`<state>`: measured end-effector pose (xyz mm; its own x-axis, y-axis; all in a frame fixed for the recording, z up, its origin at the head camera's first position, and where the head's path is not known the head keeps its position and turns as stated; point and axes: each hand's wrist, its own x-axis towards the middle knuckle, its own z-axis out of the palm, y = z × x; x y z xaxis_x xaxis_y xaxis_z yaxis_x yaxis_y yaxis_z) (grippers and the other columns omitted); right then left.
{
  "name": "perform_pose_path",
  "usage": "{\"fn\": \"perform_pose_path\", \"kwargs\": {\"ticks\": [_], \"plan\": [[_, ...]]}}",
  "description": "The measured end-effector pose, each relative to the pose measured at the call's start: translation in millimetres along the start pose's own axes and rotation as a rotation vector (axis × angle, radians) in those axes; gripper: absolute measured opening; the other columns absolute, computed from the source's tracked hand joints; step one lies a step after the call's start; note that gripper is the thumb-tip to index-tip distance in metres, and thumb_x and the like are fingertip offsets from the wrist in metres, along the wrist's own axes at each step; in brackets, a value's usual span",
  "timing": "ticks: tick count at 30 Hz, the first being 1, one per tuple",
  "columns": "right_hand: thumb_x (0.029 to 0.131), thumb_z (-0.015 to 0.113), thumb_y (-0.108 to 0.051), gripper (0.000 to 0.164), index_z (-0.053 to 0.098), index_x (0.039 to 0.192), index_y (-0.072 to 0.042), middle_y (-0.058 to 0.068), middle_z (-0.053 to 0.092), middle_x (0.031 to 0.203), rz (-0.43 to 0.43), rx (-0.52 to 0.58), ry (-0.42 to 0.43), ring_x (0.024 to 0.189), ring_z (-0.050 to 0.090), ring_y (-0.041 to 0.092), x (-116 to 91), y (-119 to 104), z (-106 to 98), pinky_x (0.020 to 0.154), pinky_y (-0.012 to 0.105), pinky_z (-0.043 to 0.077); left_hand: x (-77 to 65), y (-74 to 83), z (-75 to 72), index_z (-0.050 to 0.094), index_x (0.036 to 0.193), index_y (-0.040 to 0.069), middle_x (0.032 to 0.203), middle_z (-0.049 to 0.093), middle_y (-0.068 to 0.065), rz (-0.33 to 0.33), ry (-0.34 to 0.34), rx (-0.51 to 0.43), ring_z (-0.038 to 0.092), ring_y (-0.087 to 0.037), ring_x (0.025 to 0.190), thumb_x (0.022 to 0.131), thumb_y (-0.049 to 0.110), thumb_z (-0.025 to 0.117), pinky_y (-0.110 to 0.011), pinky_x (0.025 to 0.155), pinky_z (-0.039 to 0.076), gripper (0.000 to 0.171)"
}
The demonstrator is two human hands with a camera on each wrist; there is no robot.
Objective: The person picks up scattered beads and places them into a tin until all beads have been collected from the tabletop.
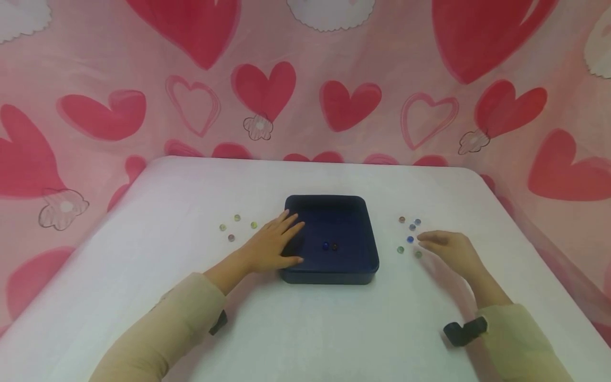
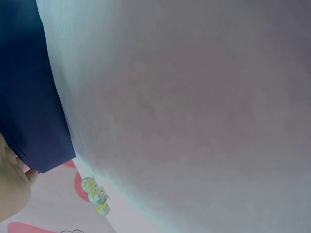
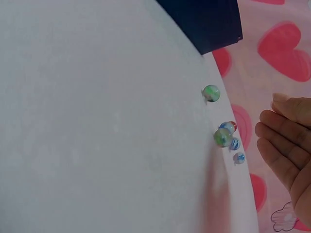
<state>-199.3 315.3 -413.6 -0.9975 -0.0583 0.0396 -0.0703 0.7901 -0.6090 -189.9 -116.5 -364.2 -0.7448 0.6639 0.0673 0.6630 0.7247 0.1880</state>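
Note:
A dark blue rectangular tray [image 1: 329,278] sits mid-table, with a blue marble [image 1: 326,246] and a brown marble [image 1: 335,246] inside. My left hand [image 1: 269,245] lies over the tray's left side, fingers spread. To the right of the tray, my right hand [image 1: 453,252] hovers close to a blue marble [image 1: 410,240]; its fingers are gently bent and no marble shows between them. Around that spot lie a green marble [image 3: 211,93], a second green marble [image 1: 418,254], a brown marble [image 1: 402,219] and two pale blue marbles [image 1: 415,224].
Left of the tray are several more marbles: yellowish ones [image 1: 237,218] and a brownish one [image 1: 231,238]. The white table [image 1: 324,334] has rounded far corners. A pink heart-patterned cloth [image 1: 305,48] hangs behind it.

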Motion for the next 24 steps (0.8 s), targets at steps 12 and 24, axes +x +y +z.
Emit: {"fn": "perform_pose_path", "kwargs": {"ticks": [12,24], "plan": [[0.085,0.053,-0.029,0.039,0.056,0.111,0.0,0.022,0.05,0.116,0.056,0.011,-0.117,0.113,0.036,0.039,-23.6,-47.1,-14.7,0.089,0.052,0.03,-0.4,1.5,-1.2,0.023,0.137,0.011,0.143,0.013,-0.01,-0.012,-0.01,-0.006,-0.001,-0.024,0.13,0.079,0.056,0.044,-0.04,0.102,0.009,0.077],[0.084,0.055,-0.024,0.035,0.057,0.111,-0.002,0.021,0.05,0.117,0.072,-0.017,-0.177,0.113,0.036,0.04,-21.6,-43.9,-13.4,0.089,0.053,0.03,-0.1,2.5,-1.8,0.023,0.137,0.011,0.142,0.013,-0.011,-0.015,-0.014,-0.002,-0.002,-0.024,0.13,0.08,0.056,0.045,-0.04,0.102,0.01,0.076]]}}
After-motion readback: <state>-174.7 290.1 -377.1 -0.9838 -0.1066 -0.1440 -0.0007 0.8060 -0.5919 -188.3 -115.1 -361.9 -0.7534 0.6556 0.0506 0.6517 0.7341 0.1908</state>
